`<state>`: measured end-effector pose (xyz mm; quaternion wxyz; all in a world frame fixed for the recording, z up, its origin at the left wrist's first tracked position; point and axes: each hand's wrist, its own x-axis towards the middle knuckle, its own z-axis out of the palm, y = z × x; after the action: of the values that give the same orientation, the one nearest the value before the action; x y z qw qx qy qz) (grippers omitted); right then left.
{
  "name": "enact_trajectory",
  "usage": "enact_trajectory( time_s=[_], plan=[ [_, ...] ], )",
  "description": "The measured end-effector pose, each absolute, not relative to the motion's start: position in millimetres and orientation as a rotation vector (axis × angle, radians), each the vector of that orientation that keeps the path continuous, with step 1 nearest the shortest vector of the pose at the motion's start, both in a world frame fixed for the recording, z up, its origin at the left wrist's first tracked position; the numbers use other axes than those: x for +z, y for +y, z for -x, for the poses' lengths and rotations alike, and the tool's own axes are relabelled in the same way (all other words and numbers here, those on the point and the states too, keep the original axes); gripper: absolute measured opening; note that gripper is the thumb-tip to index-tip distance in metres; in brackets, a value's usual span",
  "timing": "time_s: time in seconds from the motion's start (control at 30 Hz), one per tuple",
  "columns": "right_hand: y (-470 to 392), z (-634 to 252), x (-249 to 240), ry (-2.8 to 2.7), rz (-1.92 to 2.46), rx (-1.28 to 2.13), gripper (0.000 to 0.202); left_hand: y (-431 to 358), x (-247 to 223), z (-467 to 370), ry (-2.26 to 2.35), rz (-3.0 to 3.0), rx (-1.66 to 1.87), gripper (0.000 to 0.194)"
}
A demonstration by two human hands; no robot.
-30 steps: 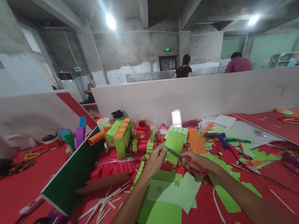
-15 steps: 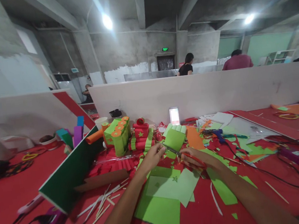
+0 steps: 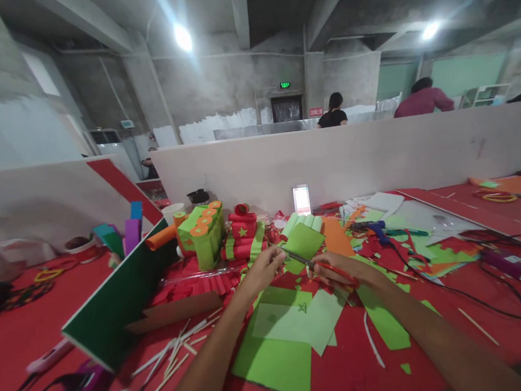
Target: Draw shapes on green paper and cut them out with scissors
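My left hand [image 3: 269, 267] is closed, its thumb and fingers pinched at the near left edge of a small bright green sheet [image 3: 304, 241]. My right hand [image 3: 333, 270] grips a pair of scissors [image 3: 343, 273] by the red handles. The scissor blades point left toward my left fingertips and cross the lower edge of the green sheet. Pale green rolls [image 3: 313, 222] lie just behind it. Below my hands, a pale green sheet [image 3: 279, 325] with a drawn star rests on a larger green sheet [image 3: 275, 369].
Red and green decorated rolls [image 3: 243, 232] and green-orange pieces [image 3: 205, 249] stand left of my hands, beside a dark green board [image 3: 113, 306]. A blue glue gun [image 3: 378, 231] with a black cord lies right. Thin sticks [image 3: 176, 362] and scraps are scattered about. A lit phone [image 3: 302, 199] leans at the back.
The small green sheet has turned, its right corner now pointing further right. The scissors and both hands have shifted only slightly. The people beyond the partition have moved a little.
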<state>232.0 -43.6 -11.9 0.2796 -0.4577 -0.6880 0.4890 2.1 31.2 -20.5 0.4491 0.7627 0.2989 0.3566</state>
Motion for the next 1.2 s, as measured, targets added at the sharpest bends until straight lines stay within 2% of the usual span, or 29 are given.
enact_trajectory(
  time_s=[0.5,0.9,1.2],
  plan=[
    [-44,-227,-10,-1.873,1.238,1.246,0.043,28,-16,-5,0.804,-1.849,0.953,0.037],
    [-37,-223,-24,-1.831,1.182,1.116,0.043,27,-17,-9,0.837,-1.728,0.974,0.034],
    [-37,-221,-26,-1.863,1.153,1.142,0.047,30,-22,-10,0.834,-1.702,1.018,0.029]
  ],
)
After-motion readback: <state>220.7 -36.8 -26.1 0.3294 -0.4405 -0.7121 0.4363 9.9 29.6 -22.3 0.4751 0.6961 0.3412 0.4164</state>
